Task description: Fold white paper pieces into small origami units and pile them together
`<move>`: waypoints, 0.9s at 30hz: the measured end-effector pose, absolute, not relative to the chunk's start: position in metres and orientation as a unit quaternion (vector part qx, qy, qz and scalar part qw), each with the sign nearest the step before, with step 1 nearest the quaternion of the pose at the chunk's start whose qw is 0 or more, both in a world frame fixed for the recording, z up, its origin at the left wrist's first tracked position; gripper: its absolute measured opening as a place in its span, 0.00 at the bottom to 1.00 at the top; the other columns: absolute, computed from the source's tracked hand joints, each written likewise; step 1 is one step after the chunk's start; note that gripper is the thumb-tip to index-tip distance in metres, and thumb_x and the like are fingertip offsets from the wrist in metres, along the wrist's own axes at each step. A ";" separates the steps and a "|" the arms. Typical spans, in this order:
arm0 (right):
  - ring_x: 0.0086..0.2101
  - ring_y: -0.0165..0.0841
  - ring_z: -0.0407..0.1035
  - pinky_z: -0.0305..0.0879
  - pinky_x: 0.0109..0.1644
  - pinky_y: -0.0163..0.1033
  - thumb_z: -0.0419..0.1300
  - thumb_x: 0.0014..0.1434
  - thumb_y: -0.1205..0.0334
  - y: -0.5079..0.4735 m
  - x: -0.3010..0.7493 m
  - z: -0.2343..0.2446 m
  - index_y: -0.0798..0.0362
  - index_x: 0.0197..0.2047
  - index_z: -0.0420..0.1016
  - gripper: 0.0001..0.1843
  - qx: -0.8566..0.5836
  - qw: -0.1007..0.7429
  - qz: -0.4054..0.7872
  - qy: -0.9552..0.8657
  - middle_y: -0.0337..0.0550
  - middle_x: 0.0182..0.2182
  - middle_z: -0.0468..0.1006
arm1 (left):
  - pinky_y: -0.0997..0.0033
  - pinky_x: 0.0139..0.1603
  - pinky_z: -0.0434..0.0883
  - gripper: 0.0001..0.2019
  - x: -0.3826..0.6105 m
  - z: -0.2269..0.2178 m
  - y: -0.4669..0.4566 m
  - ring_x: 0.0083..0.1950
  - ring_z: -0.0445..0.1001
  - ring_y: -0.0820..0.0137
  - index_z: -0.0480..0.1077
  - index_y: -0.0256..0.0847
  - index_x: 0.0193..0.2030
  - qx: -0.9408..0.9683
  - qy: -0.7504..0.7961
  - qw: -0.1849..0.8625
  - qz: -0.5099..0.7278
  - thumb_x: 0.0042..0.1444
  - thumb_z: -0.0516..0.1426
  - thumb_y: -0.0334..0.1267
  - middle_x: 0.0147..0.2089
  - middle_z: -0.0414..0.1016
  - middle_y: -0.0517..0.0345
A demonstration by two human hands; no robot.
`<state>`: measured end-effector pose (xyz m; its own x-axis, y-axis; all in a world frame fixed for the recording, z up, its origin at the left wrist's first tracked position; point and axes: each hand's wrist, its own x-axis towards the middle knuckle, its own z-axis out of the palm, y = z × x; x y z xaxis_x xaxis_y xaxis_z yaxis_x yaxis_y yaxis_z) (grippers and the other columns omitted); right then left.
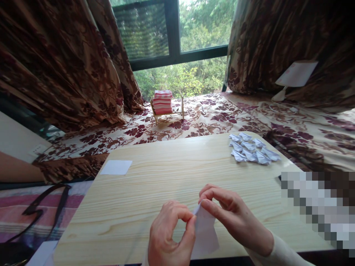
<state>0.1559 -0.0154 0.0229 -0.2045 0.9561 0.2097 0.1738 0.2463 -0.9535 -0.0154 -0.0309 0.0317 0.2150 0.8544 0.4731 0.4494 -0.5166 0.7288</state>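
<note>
Near the far left corner of the pale wooden desk (pixel 166 173) lies a small white rectangular paper slip (pixel 116 167), flat and well apart from both hands. At the middle of the near edge, the left hand (pixel 169 236) is curled, with thumb and forefinger pinched on the left edge of a white paper sheet (pixel 205 231). The sheet is held just above the desk surface, between the two hands. The right hand (pixel 235 218) grips the sheet's top corner between thumb and forefinger; its remaining fingers are bent inward. Near the far right corner rests a pile of folded white paper pieces (pixel 252 148), touching one another.
</note>
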 end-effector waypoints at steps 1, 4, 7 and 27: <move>0.30 0.31 0.66 0.63 0.32 0.35 0.55 0.61 0.58 -0.016 0.156 0.023 0.54 0.27 0.70 0.13 -0.439 0.453 0.430 -0.646 0.41 0.27 0.72 | 0.73 0.36 0.69 0.07 -0.015 0.031 -0.032 0.31 0.73 0.71 0.67 0.42 0.28 0.728 0.460 0.241 0.448 0.52 0.56 0.27 0.28 0.73 0.62; 0.29 0.31 0.66 0.62 0.32 0.35 0.55 0.61 0.58 -0.016 0.155 0.024 0.54 0.27 0.71 0.14 -0.445 0.439 0.439 -0.645 0.40 0.27 0.71 | 0.74 0.34 0.67 0.03 -0.013 0.028 -0.033 0.29 0.72 0.71 0.69 0.43 0.30 0.683 0.527 0.273 0.425 0.52 0.56 0.31 0.26 0.72 0.64; 0.29 0.30 0.66 0.62 0.33 0.34 0.55 0.61 0.58 -0.016 0.154 0.023 0.54 0.27 0.72 0.14 -0.454 0.420 0.451 -0.643 0.39 0.26 0.72 | 0.74 0.34 0.65 0.06 -0.012 0.027 -0.031 0.28 0.71 0.71 0.71 0.42 0.28 0.683 0.527 0.312 0.397 0.54 0.55 0.34 0.24 0.71 0.63; 0.23 0.26 0.51 0.50 0.25 0.33 0.45 0.64 0.52 -0.020 0.156 0.024 0.51 0.20 0.51 0.22 -0.461 0.303 0.518 -0.654 0.32 0.19 0.53 | 0.76 0.27 0.58 0.11 -0.009 0.022 -0.022 0.26 0.60 0.74 0.64 0.38 0.22 0.528 0.545 0.529 0.380 0.49 0.56 0.42 0.21 0.61 0.64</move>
